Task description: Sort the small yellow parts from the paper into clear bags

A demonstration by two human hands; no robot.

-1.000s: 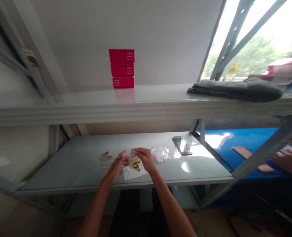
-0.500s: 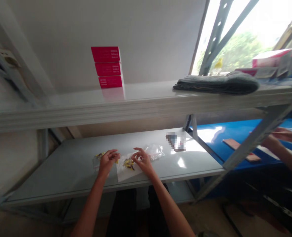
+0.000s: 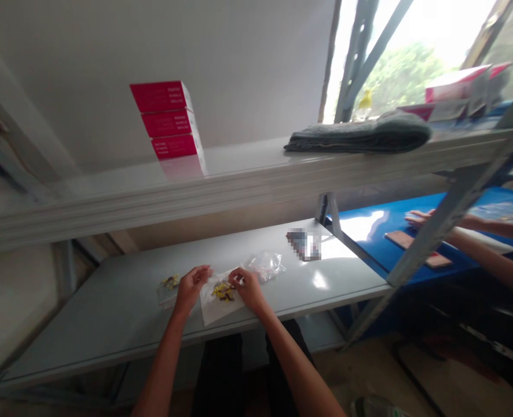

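One clear plastic bag (image 3: 211,307) of yellow pieces (image 3: 223,291) lies on the desk (image 3: 109,324), right hand (image 3: 248,289) pinched narrow on it, left hand (image 3: 190,286) curled just beside, grip unclear. Film looks light, soft, slippery; best taken by its edge.

Three red boxes (image 3: 167,119) are sitting stacked on the upper shelf (image 3: 87,200); a gray folded cloth (image 3: 358,134) is lying to their right; a pixelated object (image 3: 303,244) is lying on the lower shelf; a co-worker's hands (image 3: 421,218) are reaching over a wooden strip (image 3: 406,246) on a blue table (image 3: 356,255).
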